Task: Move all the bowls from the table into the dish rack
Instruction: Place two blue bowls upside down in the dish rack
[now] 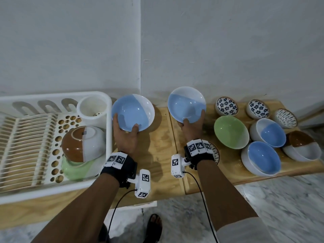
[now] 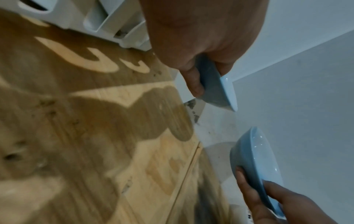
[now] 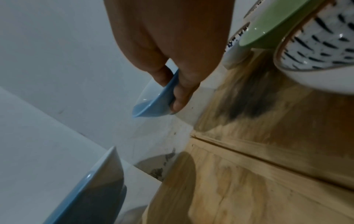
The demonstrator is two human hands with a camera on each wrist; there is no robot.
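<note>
My left hand (image 1: pixel 125 128) grips a blue-and-white bowl (image 1: pixel 133 112) by its near rim, tilted up above the table, just right of the white dish rack (image 1: pixel 52 94). My right hand (image 1: pixel 193 121) grips a matching blue-and-white bowl (image 1: pixel 186 104) the same way, further right. The left wrist view shows my left hand (image 2: pixel 210 81) pinching its bowl (image 2: pixel 220 91), with the other bowl (image 2: pixel 252 159) beyond. The right wrist view shows my right hand (image 3: pixel 172 92) pinching its bowl (image 3: pixel 151 106). In the rack a brown-and-white bowl (image 1: pixel 83 143) lies upside down on a green one (image 1: pixel 75 170).
On the wooden table (image 1: pixel 157 146) to the right stand a green bowl (image 1: pixel 231 131), two blue-and-white bowls (image 1: pixel 268 132), a brown-and-white bowl (image 1: pixel 301 146) and several small patterned bowls (image 1: pixel 226 106). A white cutlery cup (image 1: pixel 92 108) fills the rack's back corner. A wall rises behind.
</note>
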